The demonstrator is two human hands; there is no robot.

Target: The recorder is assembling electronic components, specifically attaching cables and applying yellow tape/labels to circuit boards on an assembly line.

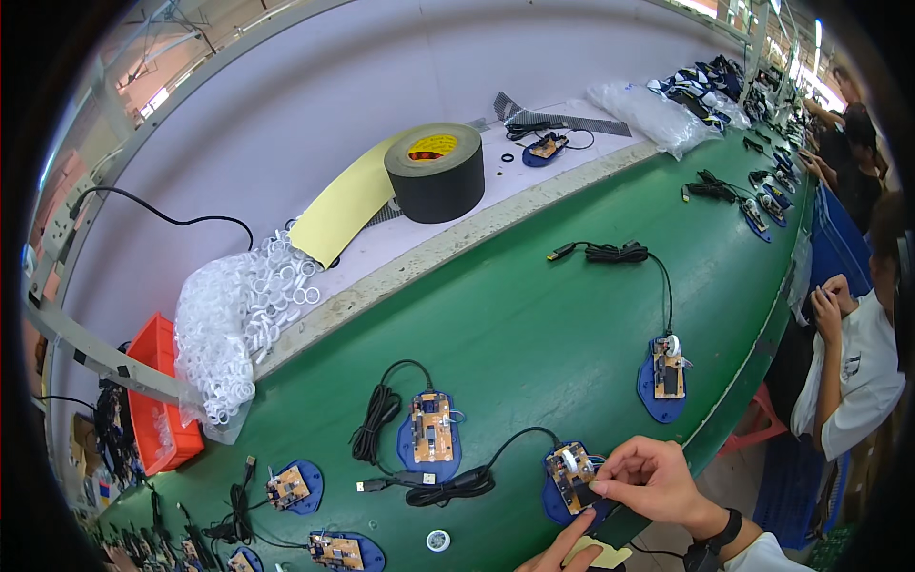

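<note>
My right hand (653,480), with a dark wristband, is closed in a pinch over an opened computer mouse (564,467). At its fingertips is a small black piece (584,492), like tape, against the brown circuit board. The mouse has a blue base, a white scroll wheel and a black cable. Cut off by the lower edge, my left hand (555,551) reaches its index finger to the near end of the base. A pale yellow sheet (606,551) shows between this hand's fingers. Some of its fingers are out of view.
Other opened mice (431,434) with coiled cables lie along the green bench (505,324). A loose white ring (437,541) is near the front. Behind are a wide black tape roll (437,181), a bag of white rings (214,324) and a red bin (157,419). Another person (853,353) sits at right.
</note>
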